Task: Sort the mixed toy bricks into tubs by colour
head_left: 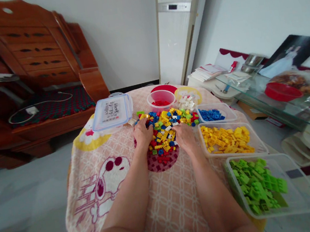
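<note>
A mixed pile of toy building bricks (164, 128) in yellow, blue, red, white and green lies on the cloth-covered table. My left hand (143, 133) is at the pile's left edge, its fingers curled down among the bricks. At the right edge my right hand (185, 136) has its fingers bent together toward the pile, close to some white bricks. What either hand grips is too small to make out. Sorted bricks sit to the right: blue bricks (211, 114), yellow bricks (227, 140) and green bricks (258, 186), each in a clear plastic box. White bricks (187, 103) form a small heap behind the pile.
A round tub (160, 96) with red bricks stands at the back. A clear lid with blue edging (112, 112) lies at the back left. The patterned tablecloth (174, 209) covers the table. A glass shelf (280, 102) is at the right, a wooden chair (34, 60) at the left.
</note>
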The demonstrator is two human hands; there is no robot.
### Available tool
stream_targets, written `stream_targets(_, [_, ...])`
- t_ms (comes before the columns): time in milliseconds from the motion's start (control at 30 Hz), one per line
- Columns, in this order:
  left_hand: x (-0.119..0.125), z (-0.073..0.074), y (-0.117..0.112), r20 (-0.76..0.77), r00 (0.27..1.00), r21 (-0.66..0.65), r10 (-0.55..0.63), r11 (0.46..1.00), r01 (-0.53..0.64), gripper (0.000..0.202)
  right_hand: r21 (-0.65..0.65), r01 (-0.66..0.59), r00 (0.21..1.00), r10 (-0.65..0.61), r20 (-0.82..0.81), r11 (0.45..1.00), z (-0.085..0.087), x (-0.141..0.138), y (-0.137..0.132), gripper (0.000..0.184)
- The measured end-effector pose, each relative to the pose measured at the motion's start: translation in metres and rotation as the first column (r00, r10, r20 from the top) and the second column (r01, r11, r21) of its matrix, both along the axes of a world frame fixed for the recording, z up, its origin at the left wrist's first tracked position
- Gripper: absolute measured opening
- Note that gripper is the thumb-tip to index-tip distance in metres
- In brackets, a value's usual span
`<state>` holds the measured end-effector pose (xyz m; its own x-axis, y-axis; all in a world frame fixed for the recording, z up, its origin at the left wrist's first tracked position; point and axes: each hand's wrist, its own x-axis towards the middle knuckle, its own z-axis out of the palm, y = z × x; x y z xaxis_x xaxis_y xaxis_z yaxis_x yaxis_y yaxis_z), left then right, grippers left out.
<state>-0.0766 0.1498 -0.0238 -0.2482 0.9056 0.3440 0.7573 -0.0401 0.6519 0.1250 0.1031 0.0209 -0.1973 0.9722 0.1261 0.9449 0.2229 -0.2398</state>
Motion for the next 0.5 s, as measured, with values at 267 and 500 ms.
stream_targets(267, [0.0035,0.0048,-0.0028,0.016,1.000,0.003,-0.001,1.000,0.001,0.039,0.036,0.150,0.986,-0.147,-0.074,0.988,-0.0032,0.0088,0.0024,0.037])
stream_targets(500, [0.0037,0.0059,-0.0036,0.007,1.000,-0.005,-0.008,1.000,0.008,0.041,0.035,0.093,0.995,-0.095,0.035,0.995,-0.0070,0.0054,0.0039,0.028])
